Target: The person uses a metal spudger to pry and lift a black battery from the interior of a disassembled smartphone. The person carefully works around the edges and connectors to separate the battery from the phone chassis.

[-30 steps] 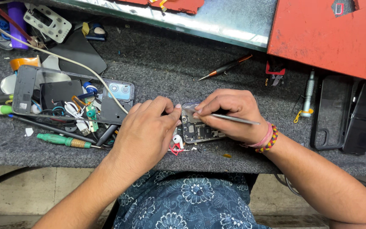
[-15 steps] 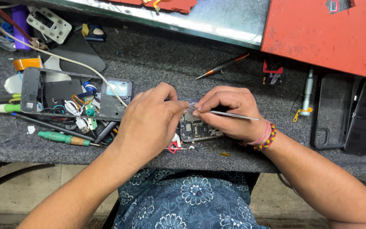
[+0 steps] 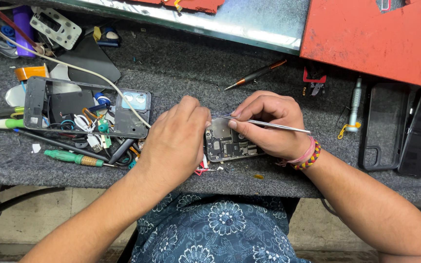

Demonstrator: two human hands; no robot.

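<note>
The bench [image 3: 181,73] wears a rough, matt grey felt-like mat. The tweezers [image 3: 269,124] are bright, smooth metal. The opened phone [image 3: 227,143] shows dull metal shields and bare circuit board. The green screwdriver [image 3: 71,158] has a glossy plastic handle. The phone case [image 3: 381,126] looks like dark matt plastic.

One view only, from the camera on your head, looking steeply down over your forearms, close above the grey surface [image 3: 181,73], its near edge and your lap at the bottom of the frame, red panel [image 3: 366,39] at the far top right, no second view to share with
</note>
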